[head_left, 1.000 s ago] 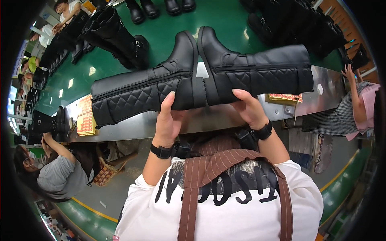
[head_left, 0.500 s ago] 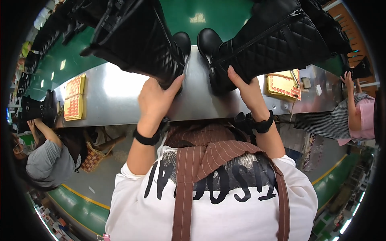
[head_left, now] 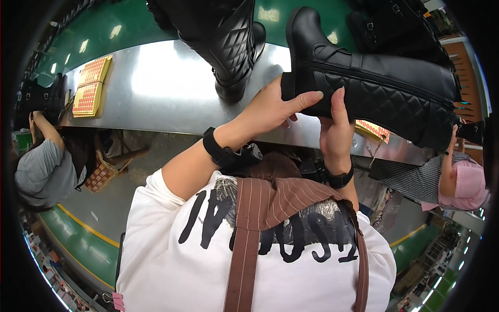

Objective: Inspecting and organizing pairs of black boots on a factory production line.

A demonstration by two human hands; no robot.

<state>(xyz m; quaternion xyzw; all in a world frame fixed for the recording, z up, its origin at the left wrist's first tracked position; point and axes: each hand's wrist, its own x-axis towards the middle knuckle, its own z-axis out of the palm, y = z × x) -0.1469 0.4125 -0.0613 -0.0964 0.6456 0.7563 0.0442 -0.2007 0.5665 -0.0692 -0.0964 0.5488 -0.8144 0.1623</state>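
Observation:
A tall black boot (head_left: pixel 374 86) with a quilted shaft lies across both my hands, its sole toward the left and its shaft stretching right. My left hand (head_left: pixel 275 105) grips it at the heel, thumb pointing right. Just right of that, my right hand (head_left: pixel 337 132) holds the boot from below at the ankle, thumb up along its side; its other fingers are partly hidden. The matching black boot (head_left: pixel 228 57) stands by itself on the metal table, left of my hands and touched by neither.
The shiny metal table (head_left: pixel 161 99) runs across in front of me. Yellow sheets with red dots (head_left: pixel 91 86) lie at its left; another yellow stack (head_left: pixel 375 130) is partly hidden under the held boot. Co-workers handle boots at both sides. A woven basket (head_left: pixel 100 174) stands lower left.
My left hand has let go of the left boot and moved right to the other boot's heel. That boot is now raised and turned sideways. The view has shifted.

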